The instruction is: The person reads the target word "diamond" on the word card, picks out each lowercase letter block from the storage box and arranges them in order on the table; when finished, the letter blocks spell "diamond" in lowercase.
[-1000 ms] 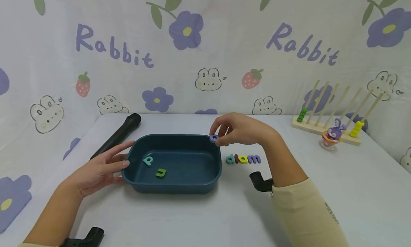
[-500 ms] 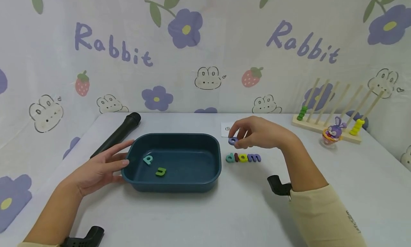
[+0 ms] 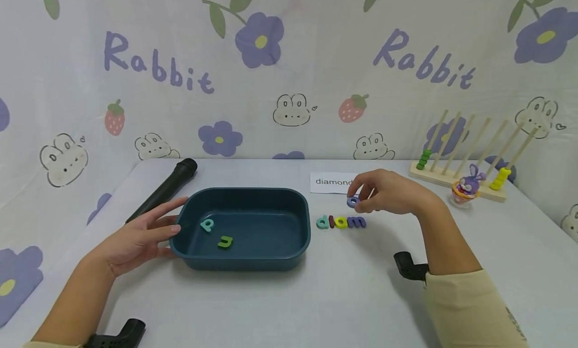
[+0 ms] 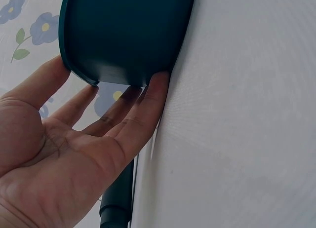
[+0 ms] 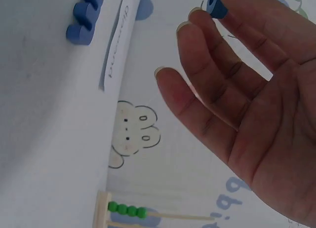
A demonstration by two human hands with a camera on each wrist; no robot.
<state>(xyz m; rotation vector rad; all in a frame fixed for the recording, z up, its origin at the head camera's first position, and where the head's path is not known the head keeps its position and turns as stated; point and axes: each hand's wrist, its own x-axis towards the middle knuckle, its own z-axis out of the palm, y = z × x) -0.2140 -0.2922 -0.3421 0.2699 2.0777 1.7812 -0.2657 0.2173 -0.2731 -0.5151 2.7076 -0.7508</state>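
My right hand (image 3: 390,191) pinches a purple letter "o" (image 3: 353,202) between thumb and fingertip, above the table. In the right wrist view the letter (image 5: 217,6) shows at the top, the other fingers loosely bent. Just below stands a row of letters: a teal "d" (image 3: 322,222), a dark red "i" (image 3: 331,222), a yellow "a" (image 3: 341,222) and a purple "m" (image 3: 356,222). My left hand (image 3: 135,242) touches the left end of a dark teal basin (image 3: 244,264) with extended, spread fingers. Inside lie a teal letter (image 3: 207,225) and a green letter (image 3: 225,242).
A white card (image 3: 327,183) printed "diamond" lies behind the letter row, partly hidden by my right hand. A black microphone (image 3: 164,190) lies behind the left hand. At the back right stand a wooden peg rack (image 3: 444,180) with beads and a purple rabbit figure (image 3: 467,187).
My right hand has moved right with the purple "o", from the basin's right rim to above the "m", uncovering much of the card. The left hand and basin stay put.
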